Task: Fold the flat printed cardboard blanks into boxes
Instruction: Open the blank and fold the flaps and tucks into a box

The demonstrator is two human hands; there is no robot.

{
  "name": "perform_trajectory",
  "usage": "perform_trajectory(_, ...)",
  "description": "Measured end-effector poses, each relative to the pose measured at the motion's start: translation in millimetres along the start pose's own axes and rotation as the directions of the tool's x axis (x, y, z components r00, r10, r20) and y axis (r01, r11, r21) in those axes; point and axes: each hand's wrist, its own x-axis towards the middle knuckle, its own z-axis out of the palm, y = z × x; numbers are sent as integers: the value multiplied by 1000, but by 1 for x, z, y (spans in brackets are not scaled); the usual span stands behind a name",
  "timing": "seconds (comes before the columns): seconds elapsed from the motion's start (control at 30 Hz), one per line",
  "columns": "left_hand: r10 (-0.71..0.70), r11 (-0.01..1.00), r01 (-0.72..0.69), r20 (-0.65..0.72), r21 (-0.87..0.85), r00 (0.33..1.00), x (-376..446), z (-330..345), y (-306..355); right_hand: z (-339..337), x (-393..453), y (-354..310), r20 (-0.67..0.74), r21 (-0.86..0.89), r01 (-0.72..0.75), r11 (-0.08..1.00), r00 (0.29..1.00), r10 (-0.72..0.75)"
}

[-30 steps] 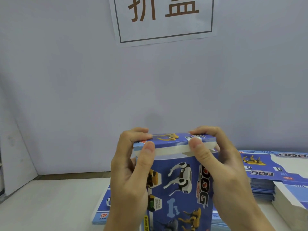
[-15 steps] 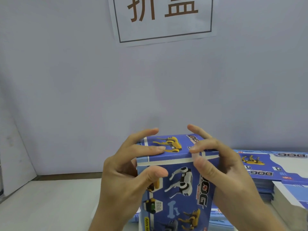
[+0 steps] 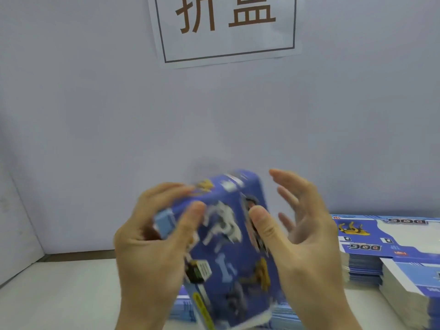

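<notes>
Tilted leftward since 0.5 s ago, box (image 3: pixel 228 239) sat in left hand (image 3: pixel 152 236) grip; right hand (image 3: pixel 307 234) spread, thumb touching.

Soft, even indoor light fills the scene, with a cool bluish cast on the wall (image 3: pixel 95 139). No glare shows. A faint grey shadow sits on the wall just above the blue printed box (image 3: pixel 228 236). The box is heavily smeared by motion blur; the left hand (image 3: pixel 152 246) and right hand (image 3: pixel 307 236) are blurred at the fingertips. The paper sign (image 3: pixel 226 27) and the stack of flat blanks (image 3: pixel 371 246) stay fairly sharp. Wide-angle distortion bends the edges.
</notes>
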Motion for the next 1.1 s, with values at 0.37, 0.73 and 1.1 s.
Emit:
perform_trajectory(0.37,-676,712,427,-378,-557,633,5,-6,-25,29,-18,6,351,-388,-613,688,592,725)
perform_trajectory(0.73,-663,741,668,82,-74,745,-16,9,-35,-36,12,40,1,269,-533,802,833,553)
perform_trajectory(1.1,-507,846,529,200,-73,838,-17,15,-23,-7,-6,52,373,174,-469,866,845,382)
